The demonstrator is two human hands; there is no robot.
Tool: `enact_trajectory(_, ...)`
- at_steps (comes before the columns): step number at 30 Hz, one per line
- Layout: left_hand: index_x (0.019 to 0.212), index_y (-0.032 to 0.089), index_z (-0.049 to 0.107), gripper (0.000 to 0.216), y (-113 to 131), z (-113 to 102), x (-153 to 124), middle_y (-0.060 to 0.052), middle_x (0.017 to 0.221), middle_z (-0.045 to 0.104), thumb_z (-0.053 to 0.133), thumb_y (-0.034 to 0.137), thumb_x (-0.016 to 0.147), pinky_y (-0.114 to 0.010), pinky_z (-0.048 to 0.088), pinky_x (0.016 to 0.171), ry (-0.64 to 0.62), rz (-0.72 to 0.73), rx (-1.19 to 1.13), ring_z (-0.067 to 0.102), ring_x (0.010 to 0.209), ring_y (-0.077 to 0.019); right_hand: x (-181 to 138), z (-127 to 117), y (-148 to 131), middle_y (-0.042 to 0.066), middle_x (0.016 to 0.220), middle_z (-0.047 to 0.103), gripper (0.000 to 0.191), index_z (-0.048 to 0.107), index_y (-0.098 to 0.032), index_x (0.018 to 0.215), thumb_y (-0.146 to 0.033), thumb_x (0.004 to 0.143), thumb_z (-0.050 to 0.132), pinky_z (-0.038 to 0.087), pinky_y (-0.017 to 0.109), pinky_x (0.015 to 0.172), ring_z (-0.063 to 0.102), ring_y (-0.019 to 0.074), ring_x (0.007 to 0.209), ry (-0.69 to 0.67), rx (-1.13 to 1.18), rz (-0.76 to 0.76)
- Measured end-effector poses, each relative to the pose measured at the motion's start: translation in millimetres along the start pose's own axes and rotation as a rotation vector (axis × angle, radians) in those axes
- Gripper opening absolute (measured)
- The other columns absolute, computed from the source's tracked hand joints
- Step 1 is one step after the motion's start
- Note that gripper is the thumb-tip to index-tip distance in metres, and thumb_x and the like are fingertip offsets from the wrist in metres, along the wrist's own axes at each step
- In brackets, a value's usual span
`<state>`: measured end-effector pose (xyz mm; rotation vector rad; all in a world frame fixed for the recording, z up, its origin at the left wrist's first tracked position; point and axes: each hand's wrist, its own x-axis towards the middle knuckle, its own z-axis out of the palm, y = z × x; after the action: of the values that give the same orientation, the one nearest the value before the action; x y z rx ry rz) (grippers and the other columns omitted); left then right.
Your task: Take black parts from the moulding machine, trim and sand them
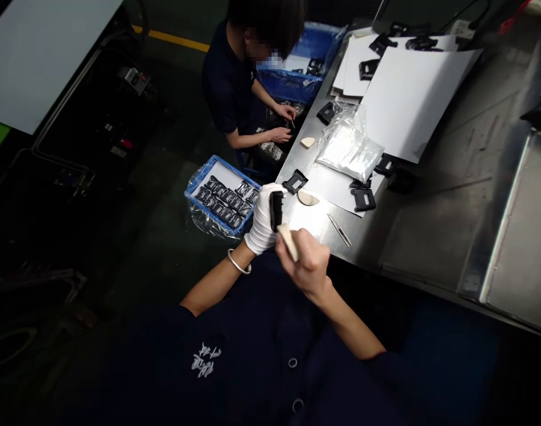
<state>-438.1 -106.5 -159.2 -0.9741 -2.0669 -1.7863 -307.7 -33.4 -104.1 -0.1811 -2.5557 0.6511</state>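
The job looks partway done. One small black plastic block with a notched side (276,210) is up in the hands, by the near edge of the table, and it seems to be the one getting worked on now. At ten o'clock from the hands, a blue plastic crate lined with clear film (200,176) holds rows of shiny black pieces (229,202). Those look finished, but that is my guess. Some flat black plastic frames lie loose on the shiny grey metal table (368,236): one (295,181) at one o'clock, just past the glove, and another (364,200) farther off toward three o'clock. They may be left to do, though I cannot tell for sure.

The left hand (260,223) wears a white cloth glove and wraps around the block, holding it on end. A round silver bangle (235,265) sits on that wrist, and the arm comes up from eight o'clock. The right hand (310,260) is bare. It pinches a cream-coloured rounded pad (288,242), tip toward eleven o'clock, at the block's bottom end. That arm comes from about five o'clock. The hands are close together. How hard the pad pushes, I cannot tell.
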Motion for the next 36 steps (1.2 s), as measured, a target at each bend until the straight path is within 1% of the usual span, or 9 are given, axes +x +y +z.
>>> enact_trajectory(6,0.123,0.019,0.047,0.035,1.1,-18.1,11.3,-0.011,0.115,0.054,0.054,0.034,0.092,-0.043,0.052,0.1,-0.012,0.127,0.093,0.058,0.111,-0.0242,-32.0,7.6,32.2,-0.001,0.062,0.056,0.027,0.058,-0.019,0.076,-0.037,0.096,0.057,0.035,0.025,0.055,0.05,0.0108,0.053,-0.175,0.185,0.187)
enact_trajectory(12,0.121,0.02,0.048,0.031,13.9,-21.7,17.1,-0.011,0.117,0.057,0.052,0.03,0.092,-0.048,0.051,0.104,-0.074,0.173,0.112,0.06,0.116,-0.026,-55.6,31.1,155.6,0.011,0.079,0.067,0.043,0.065,-0.017,0.086,-0.057,0.091,0.049,0.046,0.035,0.077,0.061,0.0245,0.076,-0.221,-0.11,0.837)
enact_trajectory(18,0.122,0.018,0.054,0.032,27.0,-22.9,21.1,-0.012,0.116,0.063,0.049,0.022,0.091,-0.045,0.054,0.101,-0.18,0.167,0.086,0.063,0.115,-0.0252,-73.5,24.0,235.1,0.028,0.099,0.066,0.05,0.063,-0.001,0.108,-0.045,0.091,0.049,0.049,0.046,0.085,0.064,0.0347,0.092,-0.209,-0.257,1.055)
enact_trajectory(21,0.125,0.02,0.058,0.04,35.3,-23.9,21.9,-0.011,0.115,0.066,0.05,0.015,0.086,-0.041,0.056,0.098,-0.282,0.155,0.017,0.065,0.108,-0.024,-66.4,15.2,225.8,0.035,0.117,0.059,0.059,0.055,0.004,0.124,-0.041,0.086,0.061,0.049,0.049,0.086,0.064,0.0365,0.097,-0.211,-0.293,1.033)
enact_trajectory(24,0.126,0.02,0.059,0.049,40.8,-23.0,20.3,-0.01,0.115,0.067,0.053,0.011,0.079,-0.042,0.057,0.096,-0.314,0.141,-0.009,0.066,0.106,-0.025,-43.6,5.3,182.3,0.02,0.118,0.064,0.049,0.056,-0.01,0.13,-0.043,0.093,0.055,0.051,0.041,0.086,0.065,0.0253,0.093,-0.163,-0.149,0.877)
enact_trajectory(27,0.129,0.019,0.057,0.053,42.4,-19.4,17.0,-0.013,0.119,0.066,0.056,0.012,0.077,-0.045,0.055,0.099,-0.326,0.158,-0.015,0.065,0.112,-0.0275,-14.8,-10.0,109.5,0.008,0.097,0.069,0.036,0.064,-0.018,0.113,-0.048,0.096,0.054,0.05,0.029,0.068,0.061,0.0153,0.072,0.0,0.325,0.628)
enact_trajectory(31,0.125,0.017,0.059,0.043,41.1,-12.4,10.7,-0.017,0.116,0.068,0.062,0.023,0.082,-0.047,0.055,0.099,-0.352,0.16,-0.028,0.065,0.111,-0.0295,11.8,-26.7,20.4,-0.004,0.059,0.052,0.03,0.057,-0.018,0.069,-0.039,0.084,0.075,0.035,0.023,0.051,0.043,0.0076,0.05,0.013,0.539,0.355)
enact_trajectory(33,0.125,0.018,0.058,0.044,39.5,-10.0,5.9,-0.016,0.116,0.068,0.063,0.024,0.082,-0.048,0.055,0.099,-0.369,0.145,0.012,0.066,0.11,-0.03,17.0,-24.8,6.6,-0.006,0.052,0.041,0.042,0.048,-0.019,0.059,-0.039,0.082,0.076,0.029,0.023,0.048,0.035,0.0063,0.047,-0.003,0.552,0.362)
enact_trajectory(36,0.128,0.016,0.055,0.055,36.6,-9.9,-3.2,-0.018,0.121,0.066,0.061,0.017,0.074,-0.052,0.052,0.102,-0.424,0.148,0.04,0.063,0.115,-0.0331,15.1,-6.1,38.8,-0.004,0.054,0.043,0.045,0.049,-0.019,0.059,-0.045,0.093,0.06,0.033,0.025,0.054,0.04,0.0091,0.051,0.112,0.445,0.523)
